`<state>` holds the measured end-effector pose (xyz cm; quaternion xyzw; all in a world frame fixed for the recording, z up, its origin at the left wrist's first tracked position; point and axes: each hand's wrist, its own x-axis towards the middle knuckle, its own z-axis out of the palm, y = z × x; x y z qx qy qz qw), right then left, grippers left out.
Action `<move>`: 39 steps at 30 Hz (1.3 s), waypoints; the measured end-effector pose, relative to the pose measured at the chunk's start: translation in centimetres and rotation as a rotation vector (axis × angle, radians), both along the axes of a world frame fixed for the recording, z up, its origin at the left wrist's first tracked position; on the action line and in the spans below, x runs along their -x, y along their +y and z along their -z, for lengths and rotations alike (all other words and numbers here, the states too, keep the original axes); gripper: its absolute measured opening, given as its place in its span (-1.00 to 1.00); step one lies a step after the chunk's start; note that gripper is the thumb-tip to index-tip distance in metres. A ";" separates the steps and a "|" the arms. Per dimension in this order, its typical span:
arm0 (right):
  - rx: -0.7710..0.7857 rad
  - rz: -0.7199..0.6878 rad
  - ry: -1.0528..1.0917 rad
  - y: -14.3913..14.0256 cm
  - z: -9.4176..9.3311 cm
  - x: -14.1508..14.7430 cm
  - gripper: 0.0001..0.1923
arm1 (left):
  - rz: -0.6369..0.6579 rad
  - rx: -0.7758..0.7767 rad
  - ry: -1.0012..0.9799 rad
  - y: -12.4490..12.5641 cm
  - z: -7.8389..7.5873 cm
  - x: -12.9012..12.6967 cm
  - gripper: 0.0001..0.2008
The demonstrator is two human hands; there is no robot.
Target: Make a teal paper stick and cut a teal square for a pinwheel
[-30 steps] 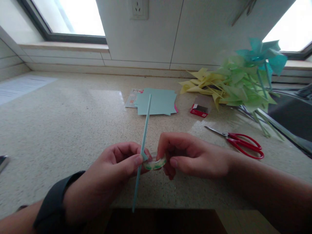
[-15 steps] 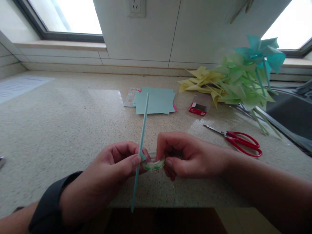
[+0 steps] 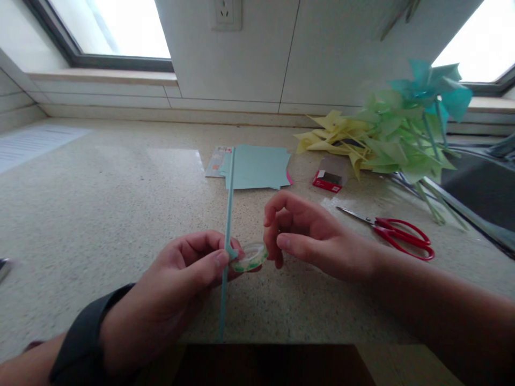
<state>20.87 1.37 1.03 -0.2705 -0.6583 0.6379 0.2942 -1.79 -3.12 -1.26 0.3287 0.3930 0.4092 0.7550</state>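
Note:
My left hand pinches a thin light-blue straw that stands nearly upright over the speckled counter. A small clear tape roll with green print sits against the straw at my left fingertips. My right hand hovers just right of the roll with its fingers apart and curled, holding nothing. A dark sleeve covers my left wrist.
Light-blue paper sheets lie behind the straw, with a small red box to their right. Red-handled scissors lie at the right. A heap of yellow, green and teal paper pinwheels fills the back right beside a dark sink.
My right hand has let go of the tape roll and lifted up and away, its fingers spreading. The straw has tilted more upright in my left hand.

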 end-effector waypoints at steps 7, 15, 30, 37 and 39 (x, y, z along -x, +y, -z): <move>-0.216 0.110 -0.144 0.1 -0.1 0.1 -0.84 | -0.068 -0.049 0.044 -0.1 0.0 0.1 -0.83; -0.213 0.163 -0.205 0.2 -0.2 0.2 -0.87 | -0.064 -0.067 0.104 -0.2 -0.1 0.0 -0.80; -0.156 0.150 -0.356 -0.7 -1.2 0.6 -0.96 | -0.037 -0.092 0.126 -0.4 0.1 0.1 -0.83; -0.101 0.131 -0.358 -0.7 -1.1 0.6 -0.95 | -0.027 -0.111 0.138 -0.3 0.0 -0.1 -0.82; -0.090 0.128 -0.359 -0.8 -1.1 0.6 -0.96 | -0.018 -0.116 0.156 -0.3 0.0 -0.1 -0.80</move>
